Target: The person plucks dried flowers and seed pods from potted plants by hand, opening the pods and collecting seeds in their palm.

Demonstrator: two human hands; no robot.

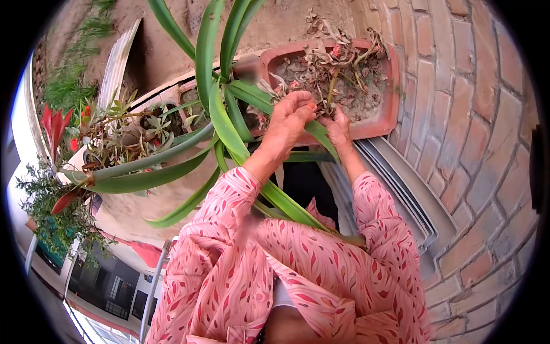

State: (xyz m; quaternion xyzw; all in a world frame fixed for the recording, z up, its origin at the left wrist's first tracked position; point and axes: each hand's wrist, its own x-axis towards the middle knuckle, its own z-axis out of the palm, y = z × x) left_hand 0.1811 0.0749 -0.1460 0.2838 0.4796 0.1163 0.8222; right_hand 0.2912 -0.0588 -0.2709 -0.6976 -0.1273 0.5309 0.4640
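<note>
A withered plant is rooted in a reddish planter, far and right of centre. Its lower stem is flanked by 2 hands: the left hand is curled, fingertips drawn together; the right hand is placed just beside the stem, fingers bent. What is pinched by either cannot be told. The near rim is crossed by a green leaf.

Brickwork right; green grass upper left; dark window lower left.
</note>
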